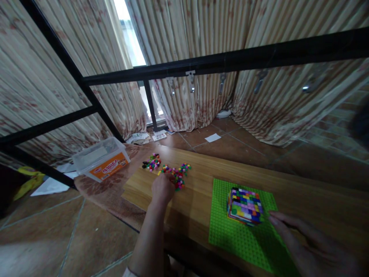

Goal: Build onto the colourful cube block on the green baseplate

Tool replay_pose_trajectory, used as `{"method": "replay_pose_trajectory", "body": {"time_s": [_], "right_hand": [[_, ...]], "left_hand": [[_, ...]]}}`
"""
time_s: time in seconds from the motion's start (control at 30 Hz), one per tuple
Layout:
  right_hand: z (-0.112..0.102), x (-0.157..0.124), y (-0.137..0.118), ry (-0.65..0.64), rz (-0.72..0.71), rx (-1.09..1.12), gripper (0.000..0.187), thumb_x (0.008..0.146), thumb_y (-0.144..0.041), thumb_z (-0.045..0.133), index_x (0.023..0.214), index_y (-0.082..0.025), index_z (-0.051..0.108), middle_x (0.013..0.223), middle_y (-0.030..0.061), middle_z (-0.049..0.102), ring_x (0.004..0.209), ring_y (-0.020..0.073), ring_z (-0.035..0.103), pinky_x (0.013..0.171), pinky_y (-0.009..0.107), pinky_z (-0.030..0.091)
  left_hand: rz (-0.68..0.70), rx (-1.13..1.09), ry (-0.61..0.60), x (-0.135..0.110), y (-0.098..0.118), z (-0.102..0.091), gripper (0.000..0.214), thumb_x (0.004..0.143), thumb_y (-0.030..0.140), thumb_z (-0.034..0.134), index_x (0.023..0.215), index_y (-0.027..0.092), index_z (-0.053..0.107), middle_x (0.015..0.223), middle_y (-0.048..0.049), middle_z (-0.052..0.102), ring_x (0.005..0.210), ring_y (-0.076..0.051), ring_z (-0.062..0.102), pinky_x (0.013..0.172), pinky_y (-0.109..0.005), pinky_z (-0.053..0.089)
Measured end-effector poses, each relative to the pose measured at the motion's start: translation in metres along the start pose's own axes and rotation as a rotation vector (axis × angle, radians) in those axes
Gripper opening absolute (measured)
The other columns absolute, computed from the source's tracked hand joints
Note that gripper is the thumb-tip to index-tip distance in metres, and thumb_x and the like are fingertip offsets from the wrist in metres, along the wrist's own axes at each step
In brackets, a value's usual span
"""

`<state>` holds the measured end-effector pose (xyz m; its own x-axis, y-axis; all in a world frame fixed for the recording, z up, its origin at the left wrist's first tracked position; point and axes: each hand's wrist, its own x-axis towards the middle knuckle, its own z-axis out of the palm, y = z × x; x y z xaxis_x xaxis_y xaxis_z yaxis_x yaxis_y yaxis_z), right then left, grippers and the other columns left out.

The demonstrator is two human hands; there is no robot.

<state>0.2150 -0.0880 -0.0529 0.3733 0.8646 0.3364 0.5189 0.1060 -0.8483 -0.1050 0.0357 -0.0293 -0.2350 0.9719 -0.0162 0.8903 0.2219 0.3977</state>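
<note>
My left hand (pixel 163 188) is knuckles up with the fingers curled down into the near edge of the loose bricks (pixel 175 174). I cannot tell whether they have closed on a brick. The bricks are small, in many colours, and scattered in a loose strip near the tabletop's (pixel 196 207) left end, towards its far edge.

My right hand (pixel 305 242) lies spread and holds nothing. Its fingers are stretched out over the green baseplate (pixel 230 234), with the fingertips just beside the near right corner of the block (pixel 245 205). The block is a squat stack of many-coloured bricks standing on the baseplate, which lies flat along the tabletop's near edge. My two hands are well apart.

Past the left end, a clear box (pixel 100 157) with an orange label sits on a brown patterned cloth (pixel 100 190). Black frame bars (pixel 230 59) cross in front of striped curtains (pixel 201 34), and a white paper (pixel 212 137) lies on the tiled floor (pixel 72 238).
</note>
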Motion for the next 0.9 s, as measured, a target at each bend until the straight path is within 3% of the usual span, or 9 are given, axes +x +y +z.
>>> {"method": "replay_pose_trajectory", "body": {"time_s": [0.17,0.4,0.47,0.57,0.63,0.7,0.8,0.9], "right_hand": [[0.002,0.004,-0.010,-0.023,0.034,-0.092,0.032,0.072,-0.058,0.067,0.079,-0.028,0.074,0.081,0.0024,0.076,0.074,0.0245,0.072,0.072,0.033,0.058],[0.004,0.008,-0.019,0.092,-0.015,-0.068,0.019,0.077,-0.046,0.068,0.082,-0.028,0.074,0.083,0.0016,0.075,0.075,0.0209,0.071,0.070,0.031,0.057],[0.004,0.008,-0.018,0.141,-0.003,-0.047,0.018,0.080,-0.042,0.067,0.085,-0.026,0.074,0.085,0.0027,0.075,0.076,0.0206,0.071,0.072,0.031,0.056],[0.007,0.009,-0.020,0.155,-0.039,0.013,0.015,0.082,-0.037,0.067,0.087,-0.024,0.073,0.085,0.0033,0.074,0.077,0.0204,0.069,0.071,0.032,0.056],[0.009,0.008,-0.024,0.113,-0.087,0.051,0.011,0.083,-0.033,0.067,0.089,-0.026,0.073,0.087,0.0026,0.073,0.081,0.0197,0.069,0.073,0.031,0.055],[0.011,0.007,-0.029,0.028,-0.127,0.079,0.010,0.085,-0.030,0.066,0.093,-0.028,0.072,0.092,0.0016,0.072,0.085,0.0185,0.068,0.074,0.029,0.054],[0.012,0.006,-0.035,-0.126,-0.172,0.104,0.017,0.086,-0.027,0.066,0.101,-0.033,0.070,0.101,0.0004,0.069,0.093,0.0172,0.066,0.079,0.028,0.053],[0.012,0.005,-0.036,-0.214,-0.198,0.116,0.019,0.086,-0.026,0.066,0.103,-0.033,0.070,0.104,0.0009,0.067,0.097,0.0173,0.064,0.083,0.029,0.052]], "left_hand": [[0.039,0.048,-0.035,0.000,0.003,0.005,0.030,0.071,0.010,0.056,0.087,0.024,0.076,0.094,-0.0086,0.072,0.095,-0.025,0.065,0.076,-0.031,0.044],[0.074,0.020,-0.011,0.000,0.006,-0.006,0.020,0.078,0.020,0.056,0.090,0.020,0.072,0.091,-0.0108,0.071,0.092,-0.027,0.065,0.075,-0.033,0.044],[0.114,-0.121,0.016,-0.005,0.012,-0.006,0.019,0.080,0.024,0.055,0.093,0.019,0.069,0.085,-0.0086,0.071,0.084,-0.024,0.066,0.071,-0.031,0.045],[0.281,-0.537,-0.016,-0.021,0.034,0.004,0.015,0.080,0.027,0.059,0.091,0.019,0.064,0.077,-0.0030,0.068,0.072,-0.019,0.065,0.065,-0.026,0.047],[0.410,-0.786,-0.087,-0.039,0.054,0.013,0.010,0.080,0.024,0.062,0.088,0.019,0.062,0.078,-0.0009,0.068,0.074,-0.016,0.066,0.068,-0.025,0.049],[0.503,-0.891,-0.174,-0.057,0.075,0.021,0.006,0.081,0.019,0.061,0.087,0.020,0.062,0.080,0.0003,0.068,0.077,-0.015,0.066,0.071,-0.023,0.049],[0.670,-0.857,-0.245,-0.080,0.097,0.026,0.008,0.083,0.014,0.059,0.085,0.020,0.064,0.079,0.0013,0.066,0.074,-0.012,0.063,0.071,-0.022,0.048],[0.814,-0.783,-0.282,-0.092,0.106,0.027,0.012,0.085,0.011,0.057,0.085,0.020,0.064,0.084,0.0006,0.066,0.078,-0.011,0.063,0.074,-0.022,0.047]]}}
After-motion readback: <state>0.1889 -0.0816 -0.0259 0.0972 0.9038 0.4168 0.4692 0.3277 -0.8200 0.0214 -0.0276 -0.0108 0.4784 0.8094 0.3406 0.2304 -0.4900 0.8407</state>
